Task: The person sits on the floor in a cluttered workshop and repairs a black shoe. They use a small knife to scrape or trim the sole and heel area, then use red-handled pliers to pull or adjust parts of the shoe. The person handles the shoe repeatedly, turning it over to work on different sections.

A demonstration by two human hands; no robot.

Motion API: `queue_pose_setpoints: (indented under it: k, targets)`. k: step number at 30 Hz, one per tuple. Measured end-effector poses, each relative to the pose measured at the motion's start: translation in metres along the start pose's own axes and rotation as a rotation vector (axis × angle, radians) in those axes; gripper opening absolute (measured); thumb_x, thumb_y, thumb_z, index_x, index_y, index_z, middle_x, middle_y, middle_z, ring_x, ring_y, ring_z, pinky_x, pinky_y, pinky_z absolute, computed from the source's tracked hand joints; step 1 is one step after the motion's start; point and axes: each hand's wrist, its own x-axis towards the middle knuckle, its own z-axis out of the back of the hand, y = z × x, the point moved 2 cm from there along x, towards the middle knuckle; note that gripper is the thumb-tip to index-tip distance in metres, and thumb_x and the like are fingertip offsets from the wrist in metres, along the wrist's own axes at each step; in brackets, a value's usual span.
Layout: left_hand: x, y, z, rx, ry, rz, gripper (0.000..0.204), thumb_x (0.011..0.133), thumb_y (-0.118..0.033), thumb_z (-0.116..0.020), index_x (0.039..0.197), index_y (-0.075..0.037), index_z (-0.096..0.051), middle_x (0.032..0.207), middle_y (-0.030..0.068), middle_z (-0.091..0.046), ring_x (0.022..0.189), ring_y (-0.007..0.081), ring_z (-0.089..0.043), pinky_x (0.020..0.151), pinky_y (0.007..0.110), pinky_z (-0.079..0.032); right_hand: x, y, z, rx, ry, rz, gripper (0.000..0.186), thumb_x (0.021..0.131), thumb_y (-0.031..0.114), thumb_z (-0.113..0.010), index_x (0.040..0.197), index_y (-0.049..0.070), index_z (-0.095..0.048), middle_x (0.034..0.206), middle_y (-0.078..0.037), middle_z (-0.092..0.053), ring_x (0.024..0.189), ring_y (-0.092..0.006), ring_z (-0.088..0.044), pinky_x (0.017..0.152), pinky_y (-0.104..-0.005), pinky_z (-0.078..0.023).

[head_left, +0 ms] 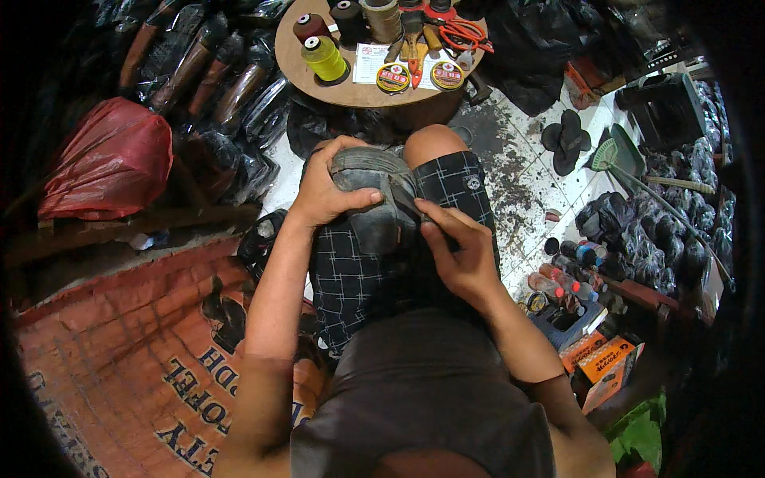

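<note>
A worn, dark grey shoe (373, 225) rests over my lap, its scuffed rounded end toward me. My left hand (333, 185) is wrapped round its left side, with the thumb pressed across the top. At the shoe's right edge runs a thin grey strip (402, 191), partly apart from the body. My right hand (462, 253) pinches the lower end of this strip between thumb and fingers. Whether a small tool is also in those fingers cannot be seen. Checked shorts (343, 283) lie beneath the shoe.
Ahead stands a round wooden table (291, 60) with a yellow thread spool (324, 60), other spools, round tins (393, 78), a brush and red-handled scissors (464, 33). Plastic-wrapped goods and a red bag (111, 159) lie left. Bottles (562, 280), orange boxes (610, 362) and a dustpan (625, 151) are right.
</note>
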Motion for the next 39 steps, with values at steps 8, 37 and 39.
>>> queue_pose_setpoints:
  k: [8, 37, 39]
  targets:
    - [-0.001, -0.009, -0.01, 0.019, -0.103, -0.036, 0.064, 0.066, -0.024, -0.1, 0.116, -0.004, -0.065, 0.111, 0.0095, -0.076, 0.103, 0.02, -0.072, 0.096, 0.035, -0.057, 0.011, -0.002, -0.005, -0.044, -0.019, 0.033, 0.029, 0.105, 0.01, -0.069, 0.132, -0.001, -0.074, 0.1, -0.021, -0.077, 0.09, -0.031, -0.076, 0.083, -0.0366, -0.058]
    - [-0.001, -0.012, -0.01, 0.054, -0.15, -0.044, 0.058, 0.071, -0.019, -0.098, 0.114, -0.003, -0.063, 0.108, 0.0117, -0.078, 0.1, 0.019, -0.073, 0.095, 0.037, -0.058, 0.055, -0.007, 0.018, -0.299, 0.093, 0.279, 0.035, 0.106, 0.024, -0.071, 0.132, 0.002, -0.075, 0.096, -0.01, -0.08, 0.084, -0.0215, -0.076, 0.074, -0.0378, -0.059]
    - [-0.001, -0.011, -0.01, 0.047, -0.153, -0.033, 0.058, 0.07, -0.02, -0.098, 0.114, -0.003, -0.063, 0.107, 0.0118, -0.078, 0.1, 0.0193, -0.073, 0.095, 0.036, -0.058, 0.058, -0.009, 0.019, 0.056, 0.187, -0.028, 0.034, 0.108, 0.028, -0.068, 0.131, 0.005, -0.076, 0.089, -0.007, -0.076, 0.068, -0.0171, -0.068, 0.059, -0.032, -0.052]
